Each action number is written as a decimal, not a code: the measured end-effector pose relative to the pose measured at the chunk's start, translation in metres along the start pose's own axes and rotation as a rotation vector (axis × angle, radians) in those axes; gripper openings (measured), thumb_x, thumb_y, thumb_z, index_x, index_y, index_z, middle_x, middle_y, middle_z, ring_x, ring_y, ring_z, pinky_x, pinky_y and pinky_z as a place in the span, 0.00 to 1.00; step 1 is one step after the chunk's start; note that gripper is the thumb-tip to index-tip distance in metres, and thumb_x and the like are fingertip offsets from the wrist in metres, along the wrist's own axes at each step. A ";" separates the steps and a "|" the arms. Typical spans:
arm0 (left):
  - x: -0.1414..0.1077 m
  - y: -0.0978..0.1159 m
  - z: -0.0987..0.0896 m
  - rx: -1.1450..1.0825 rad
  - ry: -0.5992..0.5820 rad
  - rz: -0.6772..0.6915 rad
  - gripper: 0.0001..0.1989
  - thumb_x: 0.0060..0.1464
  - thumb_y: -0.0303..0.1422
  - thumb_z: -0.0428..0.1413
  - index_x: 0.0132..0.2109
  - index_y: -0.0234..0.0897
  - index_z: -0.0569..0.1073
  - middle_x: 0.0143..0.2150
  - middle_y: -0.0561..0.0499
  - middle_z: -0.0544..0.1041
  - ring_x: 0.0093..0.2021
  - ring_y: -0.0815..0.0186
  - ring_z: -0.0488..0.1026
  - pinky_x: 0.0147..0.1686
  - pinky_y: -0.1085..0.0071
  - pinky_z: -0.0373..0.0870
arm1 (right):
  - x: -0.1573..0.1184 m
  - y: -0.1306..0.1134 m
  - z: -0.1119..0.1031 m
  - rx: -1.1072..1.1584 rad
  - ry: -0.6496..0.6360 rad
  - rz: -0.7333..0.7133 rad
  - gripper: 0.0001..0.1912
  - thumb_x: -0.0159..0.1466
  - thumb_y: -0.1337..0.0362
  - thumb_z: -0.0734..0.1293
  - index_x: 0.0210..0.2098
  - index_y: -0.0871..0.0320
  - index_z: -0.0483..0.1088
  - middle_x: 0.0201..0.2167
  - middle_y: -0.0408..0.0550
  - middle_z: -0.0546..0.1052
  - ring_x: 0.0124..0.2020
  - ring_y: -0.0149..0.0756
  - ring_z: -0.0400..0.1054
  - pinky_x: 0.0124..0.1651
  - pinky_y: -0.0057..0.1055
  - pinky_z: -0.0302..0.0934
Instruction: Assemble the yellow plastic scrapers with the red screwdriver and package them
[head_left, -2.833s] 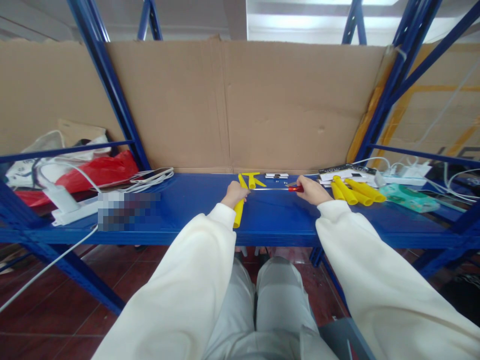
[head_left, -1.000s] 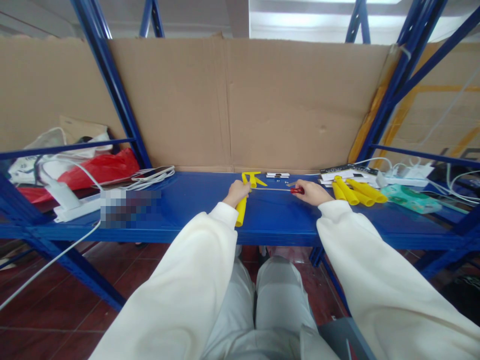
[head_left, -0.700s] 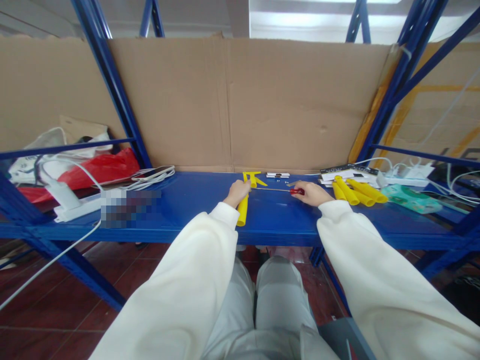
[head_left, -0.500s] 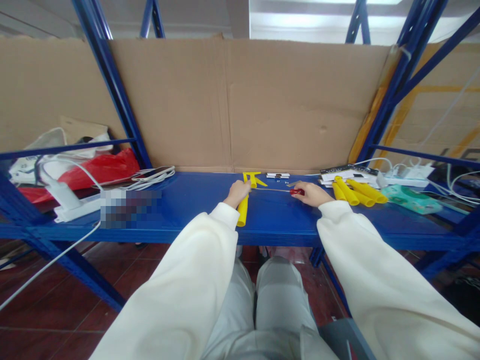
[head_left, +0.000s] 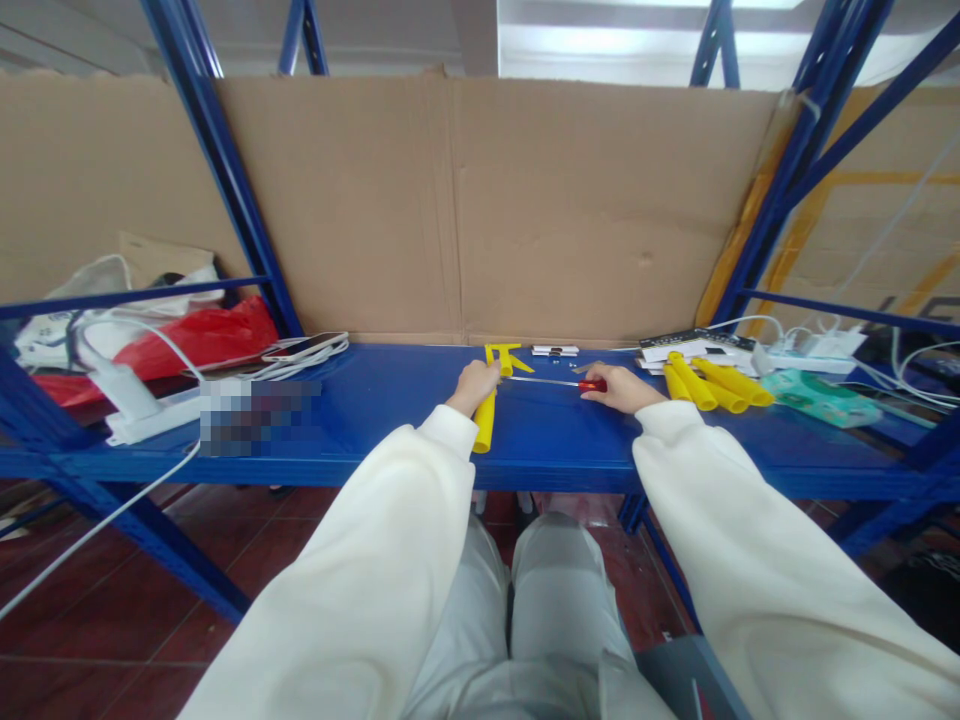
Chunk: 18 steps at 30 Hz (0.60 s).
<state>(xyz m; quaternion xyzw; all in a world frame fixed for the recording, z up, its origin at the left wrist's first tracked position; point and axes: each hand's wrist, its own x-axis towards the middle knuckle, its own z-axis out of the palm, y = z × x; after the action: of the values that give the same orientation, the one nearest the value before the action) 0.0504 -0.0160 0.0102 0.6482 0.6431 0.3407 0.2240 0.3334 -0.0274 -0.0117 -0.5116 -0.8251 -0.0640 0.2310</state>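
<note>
My left hand [head_left: 475, 386] is closed around a yellow part [head_left: 485, 424], whose tube end sticks out below the fingers and whose branched end shows above them. My right hand [head_left: 616, 388] grips the red handle of a screwdriver [head_left: 592, 385]. Its long metal shaft points left, and the tip reaches the yellow part beside my left fingers. Behind the shaft lie a small black-and-white item [head_left: 555, 351] and some tiny pieces. To the right of my right hand rest several yellow tubes [head_left: 721, 385].
On the blue shelf [head_left: 375, 400], a white power strip [head_left: 154, 415], cables and a phone [head_left: 300, 346] lie at left, near a red bag [head_left: 202, 338]. Papers [head_left: 697, 350], a green packet [head_left: 821, 398] and more cables lie at right. Cardboard [head_left: 555, 210] stands behind.
Both hands stay in nearly the same place with the same holds. The red handle looks slightly turned in my right fingers.
</note>
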 end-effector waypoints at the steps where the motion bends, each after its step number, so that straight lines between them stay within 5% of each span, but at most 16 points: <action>1: 0.000 0.000 0.000 0.002 0.001 0.000 0.21 0.63 0.39 0.46 0.36 0.30 0.80 0.34 0.39 0.83 0.35 0.59 0.80 0.34 0.71 0.70 | 0.000 0.001 0.000 0.007 0.005 0.003 0.08 0.59 0.61 0.70 0.37 0.55 0.71 0.34 0.49 0.80 0.34 0.41 0.74 0.39 0.34 0.66; 7: -0.001 0.000 0.000 0.000 0.009 -0.004 0.20 0.62 0.38 0.47 0.35 0.31 0.80 0.32 0.40 0.82 0.36 0.58 0.80 0.36 0.71 0.71 | -0.002 -0.001 -0.002 -0.011 0.021 -0.005 0.04 0.60 0.62 0.67 0.33 0.54 0.68 0.29 0.46 0.77 0.30 0.38 0.71 0.34 0.31 0.62; 18: 0.001 0.001 0.000 0.034 0.022 -0.005 0.20 0.62 0.38 0.48 0.31 0.32 0.79 0.31 0.39 0.82 0.40 0.56 0.81 0.40 0.71 0.71 | 0.001 -0.001 0.001 0.007 -0.020 -0.055 0.06 0.64 0.63 0.65 0.33 0.57 0.74 0.38 0.54 0.79 0.38 0.42 0.74 0.43 0.36 0.67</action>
<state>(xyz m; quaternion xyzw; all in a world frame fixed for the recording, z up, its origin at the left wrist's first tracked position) 0.0505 -0.0150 0.0110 0.6465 0.6528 0.3362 0.2069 0.3319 -0.0267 -0.0115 -0.4887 -0.8413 -0.0621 0.2226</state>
